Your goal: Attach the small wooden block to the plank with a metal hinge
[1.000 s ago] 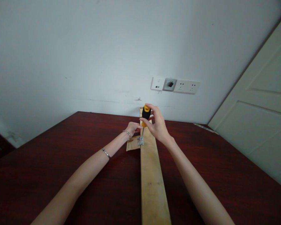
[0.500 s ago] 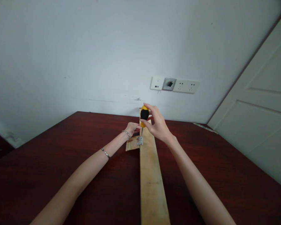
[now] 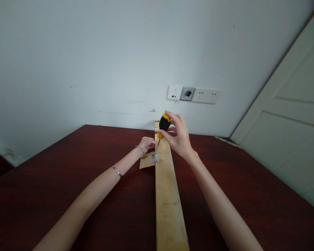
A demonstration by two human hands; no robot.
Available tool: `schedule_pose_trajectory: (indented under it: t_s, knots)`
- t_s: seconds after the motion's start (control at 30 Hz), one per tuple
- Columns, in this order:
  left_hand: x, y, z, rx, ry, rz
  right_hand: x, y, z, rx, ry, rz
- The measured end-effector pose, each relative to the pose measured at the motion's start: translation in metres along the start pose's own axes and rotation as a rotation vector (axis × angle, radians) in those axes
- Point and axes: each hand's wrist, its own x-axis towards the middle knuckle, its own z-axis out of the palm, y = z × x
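Note:
My right hand (image 3: 180, 136) grips a yellow-and-black screwdriver (image 3: 164, 122) by its handle, between thumb and fingers. Its shaft slants down to the left, with the tip at the upper edge of a small metal hinge (image 3: 155, 157); whether they touch I cannot tell. The hinge spans a long wooden plank (image 3: 167, 195) and a short wooden piece (image 3: 146, 161) at the plank's left side. At the plank's left edge, just above the hinge, my left hand (image 3: 147, 142) is closed with its fingertips against the wood; part of its grip is hidden.
The plank lies on a dark red table (image 3: 115, 209) that reaches the white wall (image 3: 94, 62). Wall sockets (image 3: 205, 96) sit above the far edge. A white panelled door (image 3: 285, 122) stands at the right, with a thin printed strip (image 3: 227, 142) near it.
My right hand has tilted the screwdriver handle to the right, and its tip has risen from the hinge to its upper edge. The left hand has stayed at the plank's edge.

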Motion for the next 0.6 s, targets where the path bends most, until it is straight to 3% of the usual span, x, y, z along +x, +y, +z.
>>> schedule_pose_trajectory:
  t_s: [0.4,0.6]
  knots:
    - [0.001,0.003,-0.001,0.007,0.005,0.003,-0.010,-0.011,-0.008,0.068,0.003,0.035]
    - [0.000,0.003,-0.001,0.020,0.003,-0.021,-0.019,-0.006,-0.010,0.121,0.047,0.138]
